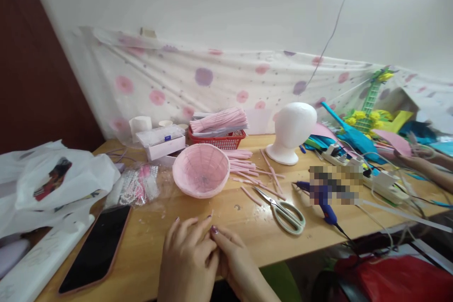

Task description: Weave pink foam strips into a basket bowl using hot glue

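My left hand [189, 257] is at the front edge of the table, its fingers stretched forward and slightly apart. Against it rests my right hand [239, 259], with its fingers closed together at the left thumb and index finger. Anything between the two hands is hidden. Just beyond them stands a pink woven bowl [201, 170], its hollow facing me. Scissors with pale green handles [288, 217] lie to the right, near loose pink strips [247, 172]. A blue glue gun [323, 203] lies farther right, partly blurred out.
A white foam head [293, 132] and a red basket [219, 139] of pink stems stand at the back. On the left are a phone [97, 250], beads in plastic [136, 186] and white bags [60, 174]. Another person's hand [406, 155] is beside power strips [385, 186] at right.
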A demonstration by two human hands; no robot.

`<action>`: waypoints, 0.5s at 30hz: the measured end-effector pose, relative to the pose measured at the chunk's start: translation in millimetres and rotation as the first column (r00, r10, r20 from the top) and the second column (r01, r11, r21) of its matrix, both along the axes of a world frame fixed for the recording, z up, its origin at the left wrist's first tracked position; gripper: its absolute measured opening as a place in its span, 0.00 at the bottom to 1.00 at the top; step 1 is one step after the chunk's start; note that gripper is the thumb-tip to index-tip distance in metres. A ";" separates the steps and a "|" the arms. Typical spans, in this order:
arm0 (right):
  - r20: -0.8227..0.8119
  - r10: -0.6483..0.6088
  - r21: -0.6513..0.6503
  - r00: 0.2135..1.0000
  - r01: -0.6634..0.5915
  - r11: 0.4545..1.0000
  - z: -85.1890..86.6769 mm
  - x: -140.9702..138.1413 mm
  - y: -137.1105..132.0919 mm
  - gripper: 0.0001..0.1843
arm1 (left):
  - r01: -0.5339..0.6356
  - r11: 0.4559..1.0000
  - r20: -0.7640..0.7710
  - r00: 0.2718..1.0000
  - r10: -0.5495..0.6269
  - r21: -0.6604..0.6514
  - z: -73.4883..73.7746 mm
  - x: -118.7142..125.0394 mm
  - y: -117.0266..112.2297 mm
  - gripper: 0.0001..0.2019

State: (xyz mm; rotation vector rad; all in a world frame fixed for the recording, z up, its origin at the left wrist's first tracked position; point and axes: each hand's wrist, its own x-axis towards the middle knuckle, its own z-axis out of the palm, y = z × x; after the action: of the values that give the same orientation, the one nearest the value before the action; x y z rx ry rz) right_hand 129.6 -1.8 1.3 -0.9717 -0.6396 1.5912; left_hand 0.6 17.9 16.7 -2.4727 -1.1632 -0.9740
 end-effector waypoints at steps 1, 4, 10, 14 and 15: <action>0.031 0.013 0.009 0.999 -0.013 1.000 -2.1 0.0 -0.5 0.32 | -0.005 1.000 -0.016 1.000 0.005 -0.024 -0.3 -0.3 -0.1 0.09; 0.118 0.038 0.024 0.992 -0.041 0.999 -4.6 3.7 -1.8 0.34 | 0.005 0.994 -0.053 0.999 -0.011 -0.108 1.8 -2.4 -1.1 0.07; 0.233 0.126 0.010 0.964 -0.131 0.991 5.1 20.4 -3.7 0.37 | 0.208 0.943 -0.007 0.976 -0.217 -0.261 9.0 -9.4 -7.5 0.18; 0.298 0.157 0.017 0.942 -0.169 0.985 14.8 45.5 -2.3 0.38 | 0.269 0.916 0.155 0.960 -0.232 -0.298 13.7 -15.6 -11.2 0.14; 0.318 0.136 0.028 0.938 -0.152 0.988 18.4 57.1 -4.1 0.38 | 0.270 0.913 0.208 0.955 -0.213 -0.305 15.9 -17.1 -12.2 0.12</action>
State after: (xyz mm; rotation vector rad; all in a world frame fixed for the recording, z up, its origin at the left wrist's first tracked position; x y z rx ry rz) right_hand 186.7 -5.9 19.7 -1.1753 -0.9888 1.5493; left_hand -16.5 5.7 32.7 -2.9069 -1.1725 -1.1594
